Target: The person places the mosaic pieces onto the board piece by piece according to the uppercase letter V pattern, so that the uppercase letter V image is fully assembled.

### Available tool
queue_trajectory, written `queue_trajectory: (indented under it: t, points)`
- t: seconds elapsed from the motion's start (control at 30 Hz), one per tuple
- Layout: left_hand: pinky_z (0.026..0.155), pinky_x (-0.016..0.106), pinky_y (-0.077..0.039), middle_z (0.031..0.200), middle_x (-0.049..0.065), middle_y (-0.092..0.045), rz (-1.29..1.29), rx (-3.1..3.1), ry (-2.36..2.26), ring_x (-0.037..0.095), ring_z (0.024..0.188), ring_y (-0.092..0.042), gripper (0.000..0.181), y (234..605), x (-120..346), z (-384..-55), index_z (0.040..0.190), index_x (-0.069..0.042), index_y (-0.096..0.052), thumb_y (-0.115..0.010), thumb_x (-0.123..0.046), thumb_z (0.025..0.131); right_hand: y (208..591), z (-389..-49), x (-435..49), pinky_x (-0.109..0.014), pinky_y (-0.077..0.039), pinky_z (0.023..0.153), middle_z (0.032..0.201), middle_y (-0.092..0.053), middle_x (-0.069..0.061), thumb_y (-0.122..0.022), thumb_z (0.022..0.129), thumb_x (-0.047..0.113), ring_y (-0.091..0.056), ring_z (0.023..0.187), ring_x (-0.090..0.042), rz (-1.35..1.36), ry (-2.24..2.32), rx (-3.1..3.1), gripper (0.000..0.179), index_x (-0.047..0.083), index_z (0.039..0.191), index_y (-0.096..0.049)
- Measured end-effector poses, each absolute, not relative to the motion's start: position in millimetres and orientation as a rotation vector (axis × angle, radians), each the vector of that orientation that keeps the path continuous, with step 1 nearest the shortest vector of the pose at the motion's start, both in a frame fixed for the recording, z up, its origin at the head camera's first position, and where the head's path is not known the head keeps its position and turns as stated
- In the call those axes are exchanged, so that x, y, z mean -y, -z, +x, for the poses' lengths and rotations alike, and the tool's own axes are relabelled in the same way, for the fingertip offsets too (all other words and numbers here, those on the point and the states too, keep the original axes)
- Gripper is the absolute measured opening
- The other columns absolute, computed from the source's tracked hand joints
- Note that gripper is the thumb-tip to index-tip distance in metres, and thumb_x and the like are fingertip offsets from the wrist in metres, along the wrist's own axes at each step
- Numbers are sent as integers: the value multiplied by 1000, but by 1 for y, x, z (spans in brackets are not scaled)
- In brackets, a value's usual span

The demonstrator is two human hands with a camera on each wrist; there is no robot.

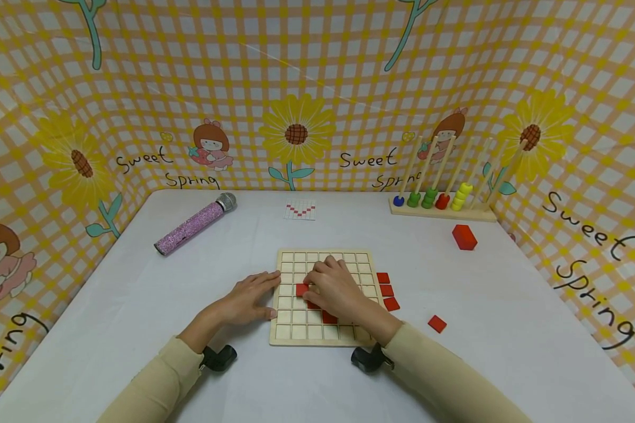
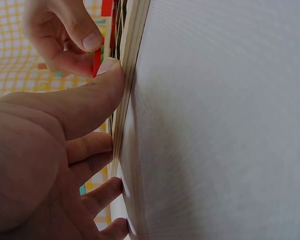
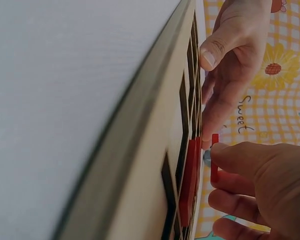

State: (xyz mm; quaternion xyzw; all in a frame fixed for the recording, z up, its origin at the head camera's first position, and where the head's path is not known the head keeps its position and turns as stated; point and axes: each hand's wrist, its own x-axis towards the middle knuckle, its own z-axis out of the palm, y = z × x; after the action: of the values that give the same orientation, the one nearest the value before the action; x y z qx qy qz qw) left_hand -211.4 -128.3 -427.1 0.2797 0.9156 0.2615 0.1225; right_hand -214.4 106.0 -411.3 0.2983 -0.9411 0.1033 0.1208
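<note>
As the red tile (image 3: pixel 214 174) is just above the gridded wooden board (image 1: pixel 298 332), pinched between the right hand's (image 1: pixel 336 288) thumb and finger, I'd guess the step is seating it. Next move probably calls for lining it up with a square and laying it flat; can't tell which square. The left hand (image 1: pixel 249 299) isn't gripping, just thumb and fingers spread along the board's left edge. Other red tiles (image 1: pixel 329 317) sit in squares, three spares (image 1: pixel 386 291) lie beside the right edge. Farther out on the tabletop (image 1: pixel 497 294): patterned card (image 1: pixel 299 210), glittery microphone (image 1: pixel 193 228), red block (image 1: pixel 464 237), bead rack (image 1: pixel 444 212).
</note>
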Motion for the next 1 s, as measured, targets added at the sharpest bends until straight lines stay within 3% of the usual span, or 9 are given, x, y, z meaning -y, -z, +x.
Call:
queue_trajectory:
  t: [1.0]
  points:
    - [111, 63, -19, 156, 12, -27, 835, -2681, -773, 42, 142, -21, 73, 427, 128, -211, 146, -2, -33, -67, -26, 86, 416, -225, -97, -36, -40, 77, 89, -63, 0, -74, 80, 33, -46, 85, -20, 842, -268, 2832, 22, 16, 93, -74]
